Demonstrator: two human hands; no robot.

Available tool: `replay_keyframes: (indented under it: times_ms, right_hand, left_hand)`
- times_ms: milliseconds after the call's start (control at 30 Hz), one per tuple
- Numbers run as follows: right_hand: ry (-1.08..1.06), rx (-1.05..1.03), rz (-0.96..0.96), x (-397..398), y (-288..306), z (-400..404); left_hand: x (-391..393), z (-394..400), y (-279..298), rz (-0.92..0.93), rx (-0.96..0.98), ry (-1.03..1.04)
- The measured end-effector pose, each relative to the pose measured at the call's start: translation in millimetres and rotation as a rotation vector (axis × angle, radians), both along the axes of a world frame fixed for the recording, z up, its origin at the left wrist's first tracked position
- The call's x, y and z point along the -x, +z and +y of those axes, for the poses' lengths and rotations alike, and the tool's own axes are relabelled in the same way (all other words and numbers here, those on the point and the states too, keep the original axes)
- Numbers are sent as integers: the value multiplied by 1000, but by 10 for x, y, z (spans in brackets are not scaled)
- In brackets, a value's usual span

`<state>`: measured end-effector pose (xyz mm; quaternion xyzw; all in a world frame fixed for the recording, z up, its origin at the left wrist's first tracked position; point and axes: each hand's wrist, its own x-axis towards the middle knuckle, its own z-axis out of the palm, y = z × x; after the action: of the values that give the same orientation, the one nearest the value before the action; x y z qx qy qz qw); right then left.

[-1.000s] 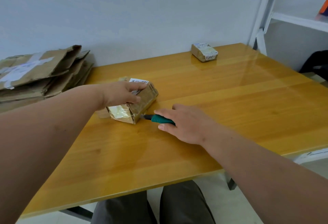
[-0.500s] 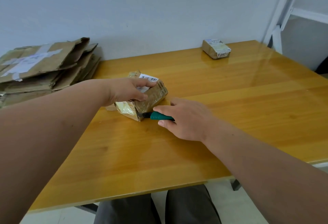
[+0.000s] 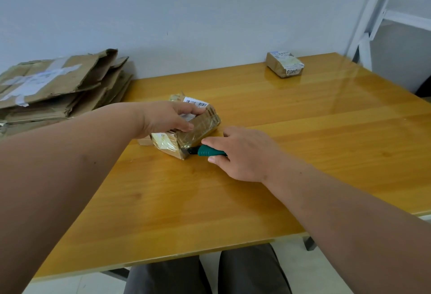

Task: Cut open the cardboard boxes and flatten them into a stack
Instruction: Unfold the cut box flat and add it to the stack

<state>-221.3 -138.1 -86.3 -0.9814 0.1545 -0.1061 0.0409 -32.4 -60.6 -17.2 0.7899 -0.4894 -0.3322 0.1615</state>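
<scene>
Two boxes still uncut on the table [image 3: 268, 200]: a small taped box [image 3: 200, 128] at mid-table under the hands, and a second small box [image 3: 285, 64] far off near the back right corner. Flattened cardboard stack [image 3: 56, 88] sits at the left edge, by the wall.

Left hand [image 3: 166, 117] lies on top of the taped box, thumb and fingers curled over its top and near side, holding it down. Right hand [image 3: 242, 152] grips a green-handled knife [image 3: 207, 151], fingers wrapped round the handle; blade end is at the box's near right corner, low by the tabletop. Can't tell if the blade is actually in the tape, too small.

Key relation: box's long axis runs diagonally, near-left to far-right, w/ the knife meeting it at the near end. Right hand sits just right of that corner, so the likely cut runs along the right-hand side, away from the body, toward the far end. Left hand is on top, above that line, thumb closest to the blade, so that's the risk if the knife rides up.
</scene>
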Motion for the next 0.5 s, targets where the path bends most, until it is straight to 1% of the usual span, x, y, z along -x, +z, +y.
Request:
replay_keyframes:
  times_ms: [167,333,500]
  right_hand:
    - [41,71,25,-20,-2,-119]
    - [97,121,-2,-60,-39,-229]
    - [111,135,-22,-78,-115,-315]
  left_hand:
    - [-36,-5,5,-24,-17,-16]
    - [-56,-19,10,11,-18,-16]
    - [-70,-39,26,9,-34,-21]
